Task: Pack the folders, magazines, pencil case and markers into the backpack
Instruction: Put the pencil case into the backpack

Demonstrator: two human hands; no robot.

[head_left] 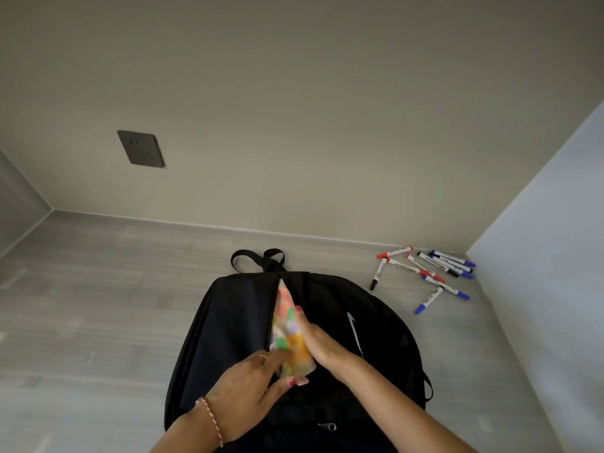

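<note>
Backpack (228, 328) lies flat on the floor (98, 305); we pinch the pencil case (289, 335) with our left hand (243, 397), right hand (322, 344) flat against it, markers (425, 273) nearby.

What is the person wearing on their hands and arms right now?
Both forearms are bare, with no sleeves in view. The left hand has a thin gold ring on one finger and a braided red-and-white string bracelet at the wrist. The right hand shows no jewellery. Nails on both hands are painted pink-red.
</note>
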